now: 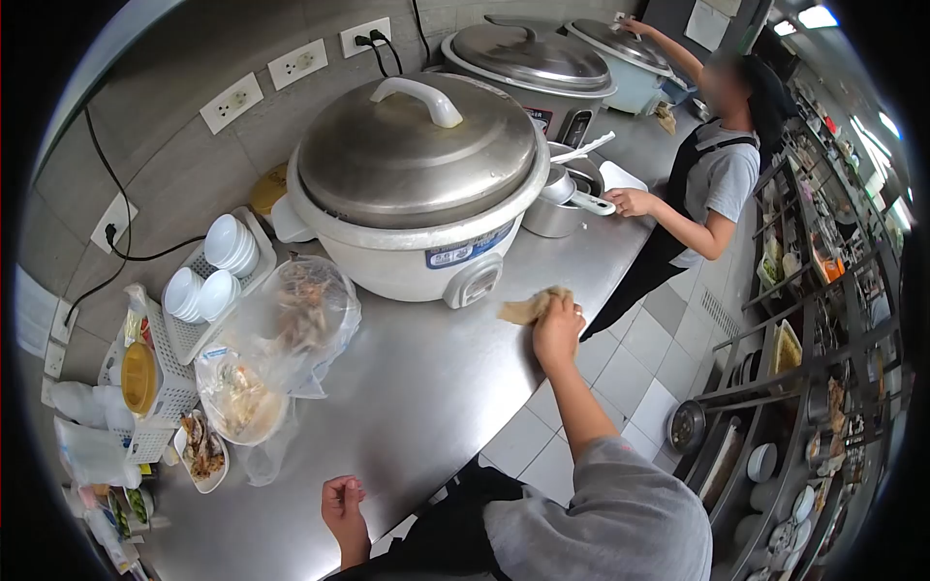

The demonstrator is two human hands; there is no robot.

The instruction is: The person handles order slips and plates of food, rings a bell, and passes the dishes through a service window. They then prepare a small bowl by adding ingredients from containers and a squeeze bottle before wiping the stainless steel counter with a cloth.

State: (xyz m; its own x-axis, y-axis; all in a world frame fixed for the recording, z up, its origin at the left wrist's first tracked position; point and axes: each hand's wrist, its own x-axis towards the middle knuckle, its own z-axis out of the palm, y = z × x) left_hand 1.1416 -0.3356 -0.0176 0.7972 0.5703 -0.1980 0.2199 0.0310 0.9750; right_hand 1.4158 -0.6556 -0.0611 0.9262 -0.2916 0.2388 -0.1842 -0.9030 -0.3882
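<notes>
My right hand [557, 334] is closed on a tan cloth [524, 310], pressed on the steel counter [426, 373] near its edge. Just beyond the cloth stands a large white rice cooker [387, 257] with its metal lid [417, 160] on. My left hand [345, 508] hovers by the counter's near edge, its fingers curled in, with nothing visible in them. Left of the cooker are two clear plastic bags of food, one dark [305, 300] and one pale [242, 397].
White bowls [231, 244] sit in a basket by the wall, near a small dish of food scraps [201, 453]. A pot with a ladle [562, 221] stands right of the cooker. A co-worker [712, 179] reaches toward another cooker [620, 60]. Shelves [775, 407] line the right side.
</notes>
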